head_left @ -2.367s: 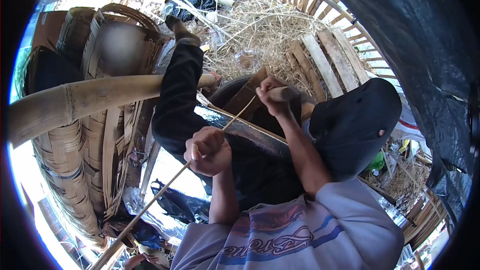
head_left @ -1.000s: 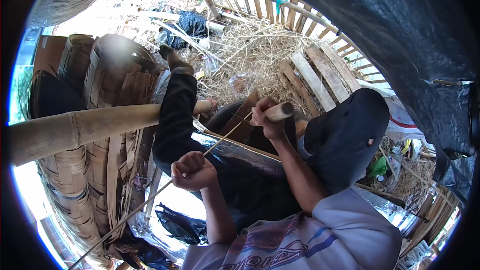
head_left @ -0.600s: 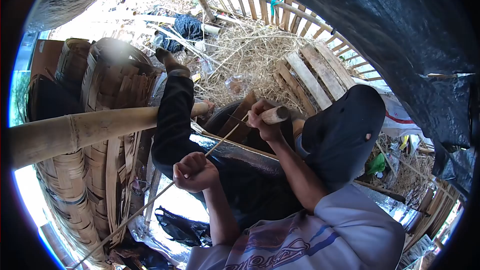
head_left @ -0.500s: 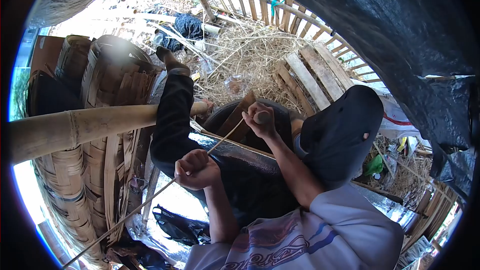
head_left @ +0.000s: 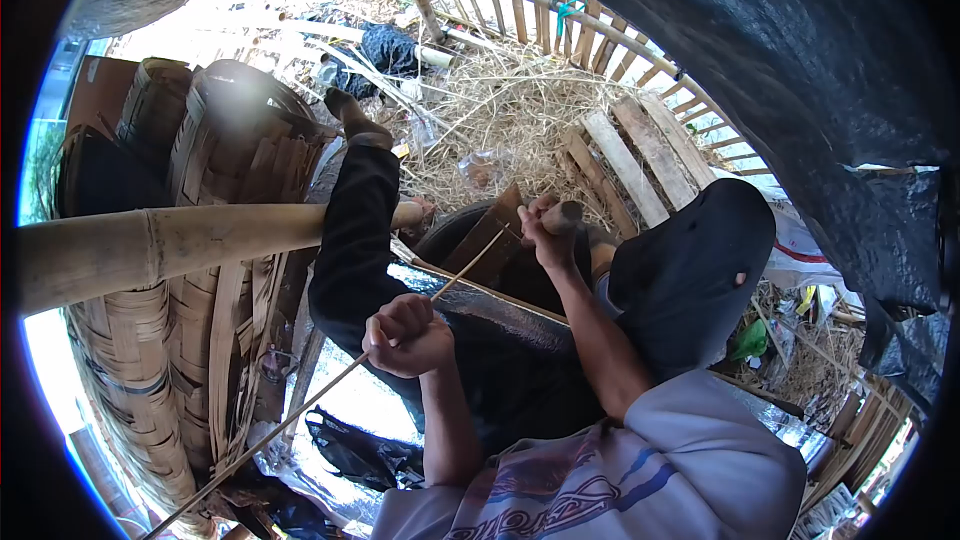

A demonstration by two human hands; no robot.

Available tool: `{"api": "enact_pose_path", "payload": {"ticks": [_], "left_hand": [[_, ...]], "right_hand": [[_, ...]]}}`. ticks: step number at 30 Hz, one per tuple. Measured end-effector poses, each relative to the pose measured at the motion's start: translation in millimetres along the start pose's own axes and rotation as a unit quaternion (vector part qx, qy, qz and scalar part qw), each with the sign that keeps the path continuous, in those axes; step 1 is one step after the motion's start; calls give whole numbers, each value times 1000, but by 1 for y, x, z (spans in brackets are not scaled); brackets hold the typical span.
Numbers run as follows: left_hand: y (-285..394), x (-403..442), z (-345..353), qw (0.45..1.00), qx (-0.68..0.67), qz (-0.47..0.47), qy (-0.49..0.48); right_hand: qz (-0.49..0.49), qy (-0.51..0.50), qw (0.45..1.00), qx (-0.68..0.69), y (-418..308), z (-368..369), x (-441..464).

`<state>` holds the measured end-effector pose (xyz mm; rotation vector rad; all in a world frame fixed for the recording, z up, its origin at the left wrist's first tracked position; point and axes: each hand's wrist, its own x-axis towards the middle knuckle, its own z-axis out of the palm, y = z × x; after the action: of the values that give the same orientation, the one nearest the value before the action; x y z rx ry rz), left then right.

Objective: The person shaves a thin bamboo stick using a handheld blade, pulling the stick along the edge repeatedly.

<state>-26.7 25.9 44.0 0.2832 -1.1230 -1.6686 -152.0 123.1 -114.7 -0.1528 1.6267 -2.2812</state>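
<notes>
My left hand (head_left: 410,335) is closed round a long thin bamboo stick (head_left: 290,413). The stick slants from the lower left edge up past my fist, ending just short of my right hand. Beyond that end, my right hand (head_left: 548,232) grips a tool by its thick, round-ended handle (head_left: 564,217); its working part cannot be made out. Below the right hand, a brown flat board (head_left: 492,245) leans in a dark round container (head_left: 445,235). My legs, in dark trousers (head_left: 690,265), are bent either side of it.
A thick bamboo pole (head_left: 200,243) crosses at the left, over woven bamboo rolls (head_left: 130,360). Straw (head_left: 520,110) and wooden slats (head_left: 625,155) lie ahead, before a bamboo fence (head_left: 545,15). Dark plastic sheeting (head_left: 820,50) hangs at the upper right. A black plastic bag (head_left: 360,450) lies at lower left.
My right hand with the tool has moved to the right, away from the stick's end, and turned slightly. My left hand still holds the stick and has shifted slightly right.
</notes>
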Motion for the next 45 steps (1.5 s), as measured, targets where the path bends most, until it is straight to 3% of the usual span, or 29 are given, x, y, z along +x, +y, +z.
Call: {"api": "enact_pose_path", "payload": {"ticks": [3, 7, 8, 13, 16, 21, 23, 27, 31, 33, 35, 36, 43, 44, 45], "left_hand": [[1, -2, -5, 1000, -7, -2, 1], [0, -4, 0, 997, -72, -9, 35], [1, -3, 1, 999, -40, -6, 9], [0, -5, -9, 1000, -4, 7, 9], [0, -4, -16, 999, -32, 10, 37], [7, -8, -15, 999, -30, 4, 39], [4, -14, -19, 999, 0, -2, 50], [11, -12, -16, 997, -22, 2, 77], [9, -15, -18, 997, -39, -7, 72], [8, -19, -16, 997, -39, -10, 71], [5, -18, -11, 997, -44, -5, 63], [4, -18, -8, 998, -41, 2, 55], [-1, -20, -3, 997, -61, 12, 38], [-4, -18, -2, 996, -84, 10, 30], [-5, -17, 3, 996, -88, 13, 29]], "right_hand": [[-15, -29, 997, 70, 10, -2, -7], [-83, -62, 984, -146, 12, -3, 0], [-10, -30, 999, -34, 13, -1, 0], [12, -42, 998, 39, 13, -4, -10], [27, 4, 989, 148, 6, -5, 3], [0, -41, 996, 84, -1, 5, -5], [-94, -96, 991, -5, 12, 6, -17], [22, -21, 992, 124, -14, 8, -9], [-29, -90, 986, 136, -49, 18, -17], [-13, -86, 991, 101, -21, 12, -19], [-133, -108, 970, -173, -10, 9, -16], [-88, -108, 971, -193, -13, 10, -16], [-83, -58, 994, -33, -3, 9, -13], [-123, -73, 975, -171, -6, 2, -12], [-128, -73, 974, -172, -2, -1, -7]]}}
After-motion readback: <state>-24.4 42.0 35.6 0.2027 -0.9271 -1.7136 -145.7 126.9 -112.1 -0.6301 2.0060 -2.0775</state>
